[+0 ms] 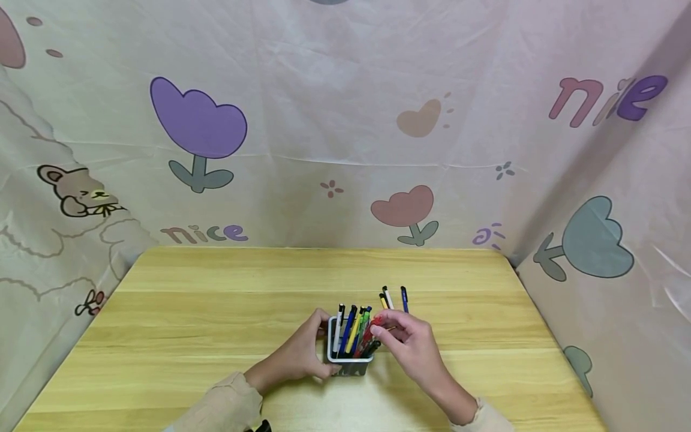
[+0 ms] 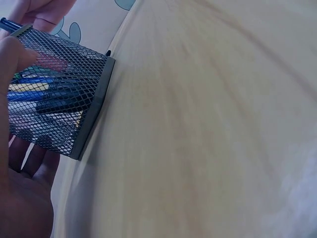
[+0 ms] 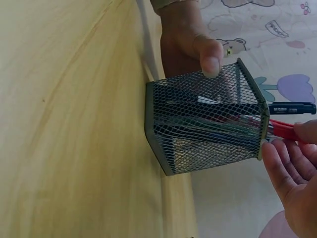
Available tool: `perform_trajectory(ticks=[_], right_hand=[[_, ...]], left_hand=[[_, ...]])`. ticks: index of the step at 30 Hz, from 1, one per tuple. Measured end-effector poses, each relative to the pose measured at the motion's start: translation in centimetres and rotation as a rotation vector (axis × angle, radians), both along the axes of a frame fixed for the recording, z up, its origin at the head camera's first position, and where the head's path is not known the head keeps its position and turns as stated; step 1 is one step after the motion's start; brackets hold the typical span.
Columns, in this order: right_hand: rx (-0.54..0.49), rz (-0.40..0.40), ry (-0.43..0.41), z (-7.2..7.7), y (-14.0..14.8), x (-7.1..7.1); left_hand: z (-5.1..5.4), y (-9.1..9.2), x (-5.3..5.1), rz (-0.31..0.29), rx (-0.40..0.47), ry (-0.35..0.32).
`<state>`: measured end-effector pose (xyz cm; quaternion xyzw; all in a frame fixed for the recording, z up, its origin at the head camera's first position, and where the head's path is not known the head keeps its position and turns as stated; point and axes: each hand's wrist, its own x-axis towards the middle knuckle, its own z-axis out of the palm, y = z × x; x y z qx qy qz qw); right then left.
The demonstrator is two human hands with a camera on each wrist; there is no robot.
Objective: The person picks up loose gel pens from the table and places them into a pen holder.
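A square black wire-mesh pen holder [image 1: 353,368] stands on the table, full of several pens with white, blue, yellow, green and black barrels. My left hand [image 1: 302,351] grips it from the left side, the thumb on the near wall and the fingers round the far one. Over the holder's right rim, my right hand [image 1: 415,345] pinches a red pen [image 3: 282,130] between thumb and fingers. The red pen's lower part is inside the mesh. Beside it, a black pen [image 3: 292,108] sticks out of the holder, free of the fingers.
Behind my right hand, a white pen [image 1: 388,298], a yellow pen [image 1: 383,301] and a blue pen [image 1: 404,299] lie on the wooden table [image 1: 216,300]. A printed cloth [image 1: 302,120] hangs round the back and sides. Something black [image 1: 263,426] shows at the bottom edge.
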<state>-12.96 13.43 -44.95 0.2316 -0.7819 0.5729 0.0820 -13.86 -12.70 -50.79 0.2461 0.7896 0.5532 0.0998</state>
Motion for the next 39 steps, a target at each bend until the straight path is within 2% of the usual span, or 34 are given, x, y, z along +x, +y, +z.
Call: perform_trajectory(ticks=[10, 21, 32, 34, 39], right_hand=[[0.055, 0.005, 0.188, -0.8, -0.5, 0.0], [0.105, -0.043, 0.114, -0.8, -0.4, -0.1], [0.112, -0.032, 0.125, -0.7, 1.2, -0.5], [0.138, -0.042, 0.144, -0.6, 1.9, -0.9], [0.28, -0.109, 0.248, -0.4, 3.2, -2.4]], left_hand=[[0.0, 0.0, 0.1, -0.002, 0.007, -0.008], [0.1, 0.0, 0.1, 0.001, 0.009, -0.034], [0.1, 0.1, 0.1, 0.002, 0.01, -0.035], [0.1, 0.2, 0.1, 0.004, 0.0, -0.034], [0.0, 0.1, 0.0, 0.01, -0.003, -0.024]])
